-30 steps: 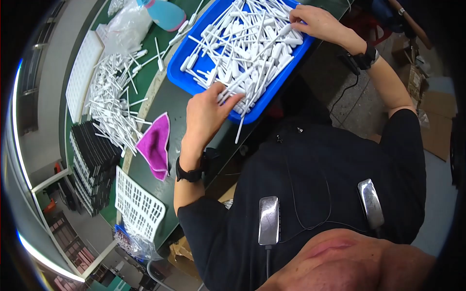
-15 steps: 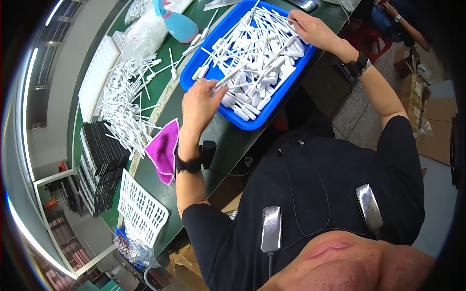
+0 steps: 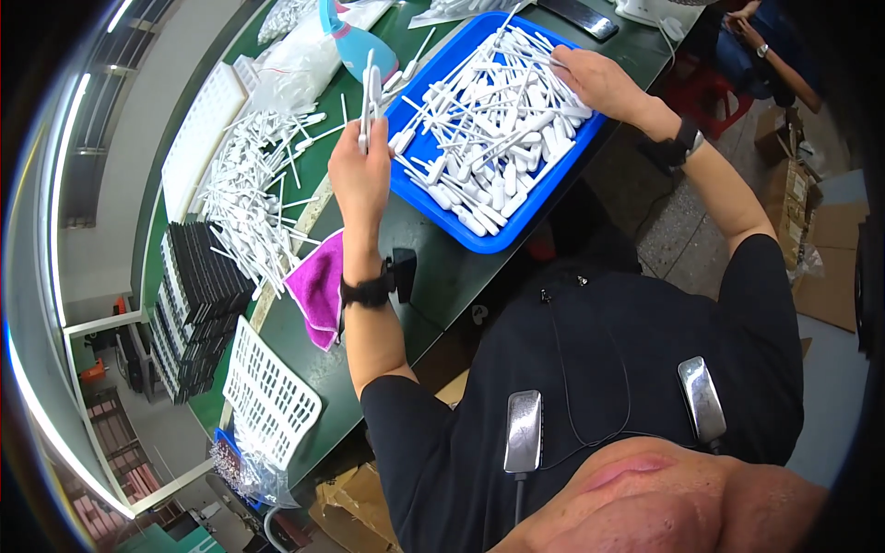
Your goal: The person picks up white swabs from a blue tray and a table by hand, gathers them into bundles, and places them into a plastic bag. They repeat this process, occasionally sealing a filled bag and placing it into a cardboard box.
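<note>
A blue tray (image 3: 486, 241) on the bench is heaped with white plastic sticks (image 3: 512, 138), each with a thick, rounded end. Beyond its left rim, my left hand (image 3: 361, 175) is closed on a few white plastic sticks (image 3: 371, 88), which point up and away from me. My right hand (image 3: 604, 85) is over the far right rim of the tray, fingers bent together against the edge of the heap. What those fingertips grip, if anything, is hidden. A second loose pile of white sticks (image 3: 244, 189) lies on the bench to the left of my left hand.
A blue spray bottle (image 3: 362, 53) stands beyond my left hand. A purple cloth (image 3: 318, 290), stacked black trays (image 3: 198, 276), a white slotted panel (image 3: 269, 387) and a white grid tray (image 3: 198, 147) lie leftward. A phone (image 3: 581, 17) rests at the far edge. Another person (image 3: 765, 51) sits at far right.
My left hand has moved up and left out of the tray, bringing white sticks with it. My right hand stays at the far right rim. The view has shifted slightly.
</note>
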`<state>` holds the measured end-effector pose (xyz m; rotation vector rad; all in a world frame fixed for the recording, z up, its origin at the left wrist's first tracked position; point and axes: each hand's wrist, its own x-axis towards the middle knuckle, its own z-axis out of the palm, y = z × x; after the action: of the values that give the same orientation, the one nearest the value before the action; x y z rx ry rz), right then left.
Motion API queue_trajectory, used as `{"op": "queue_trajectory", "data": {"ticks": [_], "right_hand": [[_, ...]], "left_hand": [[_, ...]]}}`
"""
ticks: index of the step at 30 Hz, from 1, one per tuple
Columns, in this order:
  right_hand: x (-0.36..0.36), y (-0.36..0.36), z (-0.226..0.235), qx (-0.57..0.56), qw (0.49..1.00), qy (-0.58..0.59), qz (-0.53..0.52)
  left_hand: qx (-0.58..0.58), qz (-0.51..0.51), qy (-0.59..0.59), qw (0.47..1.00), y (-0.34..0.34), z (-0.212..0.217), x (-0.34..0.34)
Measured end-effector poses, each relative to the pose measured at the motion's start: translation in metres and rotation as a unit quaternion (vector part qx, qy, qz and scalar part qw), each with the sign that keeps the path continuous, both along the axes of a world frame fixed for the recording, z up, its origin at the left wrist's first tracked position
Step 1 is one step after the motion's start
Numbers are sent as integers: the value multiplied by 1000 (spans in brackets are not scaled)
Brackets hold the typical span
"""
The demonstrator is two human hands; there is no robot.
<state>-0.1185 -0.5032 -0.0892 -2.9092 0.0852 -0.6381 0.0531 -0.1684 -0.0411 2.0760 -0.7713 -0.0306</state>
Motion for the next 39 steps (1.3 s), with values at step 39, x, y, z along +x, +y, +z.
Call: {"op": "queue_trajectory", "data": {"ticks": [39], "right_hand": [[105, 37, -19, 343, 937, 69, -16]], "left_hand": [[-138, -89, 311, 936, -106, -63, 12]]}}
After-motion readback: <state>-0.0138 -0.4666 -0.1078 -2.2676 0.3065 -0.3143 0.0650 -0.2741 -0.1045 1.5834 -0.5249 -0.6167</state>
